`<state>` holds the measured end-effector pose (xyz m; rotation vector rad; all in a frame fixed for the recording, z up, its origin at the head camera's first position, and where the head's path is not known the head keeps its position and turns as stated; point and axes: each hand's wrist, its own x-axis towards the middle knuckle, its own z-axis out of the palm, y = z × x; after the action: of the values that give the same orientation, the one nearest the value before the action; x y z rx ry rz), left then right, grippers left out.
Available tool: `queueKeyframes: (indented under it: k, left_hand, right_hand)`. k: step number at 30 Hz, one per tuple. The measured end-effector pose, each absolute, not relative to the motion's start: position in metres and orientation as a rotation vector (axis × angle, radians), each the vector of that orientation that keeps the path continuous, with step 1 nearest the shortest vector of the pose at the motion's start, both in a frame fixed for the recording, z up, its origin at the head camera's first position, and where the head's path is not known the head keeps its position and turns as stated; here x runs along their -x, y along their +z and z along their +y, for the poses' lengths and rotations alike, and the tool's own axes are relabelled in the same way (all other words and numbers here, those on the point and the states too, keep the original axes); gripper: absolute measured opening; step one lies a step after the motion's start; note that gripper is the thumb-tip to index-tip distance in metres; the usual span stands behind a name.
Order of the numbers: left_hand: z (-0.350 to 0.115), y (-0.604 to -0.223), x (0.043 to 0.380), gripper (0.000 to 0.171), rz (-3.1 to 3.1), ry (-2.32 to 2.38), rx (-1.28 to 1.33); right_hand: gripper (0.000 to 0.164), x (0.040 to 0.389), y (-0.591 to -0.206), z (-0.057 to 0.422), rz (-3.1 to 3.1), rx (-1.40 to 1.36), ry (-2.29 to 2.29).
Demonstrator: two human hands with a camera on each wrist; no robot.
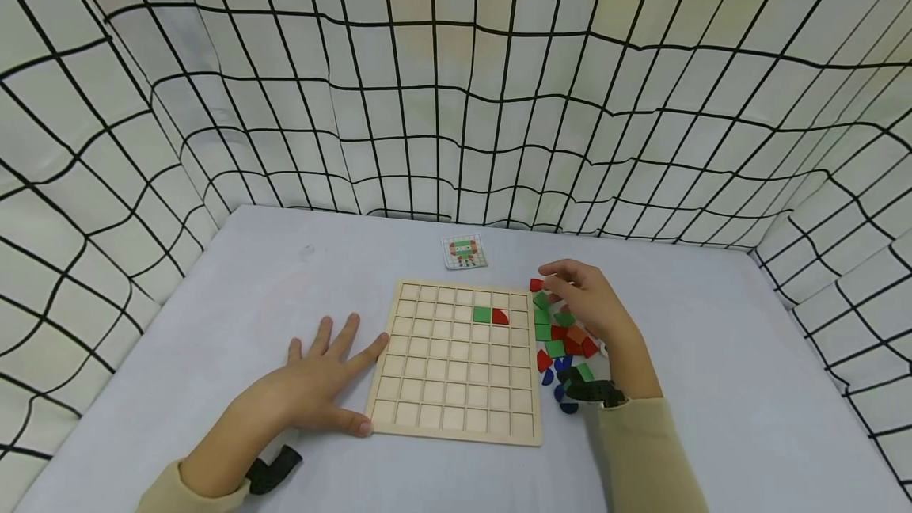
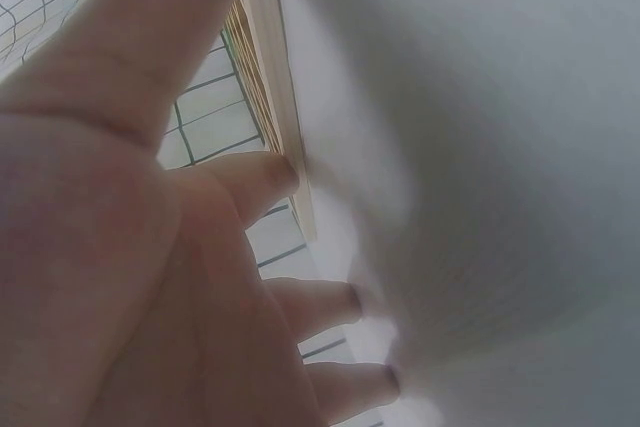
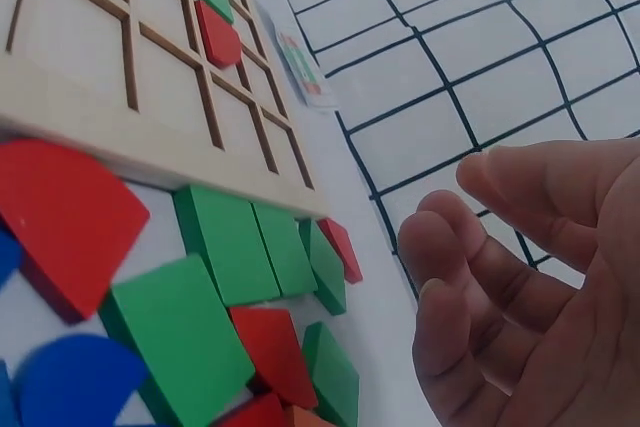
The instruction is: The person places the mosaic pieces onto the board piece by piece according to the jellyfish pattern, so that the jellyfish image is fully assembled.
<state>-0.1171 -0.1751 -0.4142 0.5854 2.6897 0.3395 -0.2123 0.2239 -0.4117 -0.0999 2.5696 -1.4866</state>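
A wooden grid board (image 1: 456,438) lies on the white table. In its upper right part sit a green square (image 1: 482,314) and, directly right of it, a red quarter-circle (image 1: 500,317). My left hand (image 1: 313,386) rests spread, thumb and index fingertips touching the board's left edge. Over the far end of a heap of coloured pieces hovers my right hand (image 1: 586,301), its fingers loosely bent. The right wrist view shows nothing between those fingers. Below them lie green squares (image 3: 178,337), red quarter-circles (image 3: 70,222) and blue rounded pieces (image 3: 80,382).
Behind the board lies a small card (image 1: 465,252) printed with a coloured figure on a grid. White walls with black netting (image 1: 456,117) stand behind and at both sides of the table (image 1: 342,465). The heap of pieces runs along the board's right edge.
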Motion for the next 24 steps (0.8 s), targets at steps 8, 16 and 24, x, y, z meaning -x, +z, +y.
queueKeyframes:
  k: [8,16,24]
  left_hand:
    - [-0.176,-0.413,0.117,0.116,2.685,0.341,-0.585]
    - [-0.176,-0.415,0.117,0.117,2.691,0.333,-0.591]
    - [-0.176,-0.415,0.116,0.117,2.69,0.343,-0.591]
  right_hand:
    - [0.035,0.213,-0.415,0.228,2.599,0.05,-1.416]
    - [0.034,0.213,-0.422,0.23,2.632,0.031,-1.338]
    - [0.03,0.212,-0.426,0.227,2.694,0.004,-1.233]
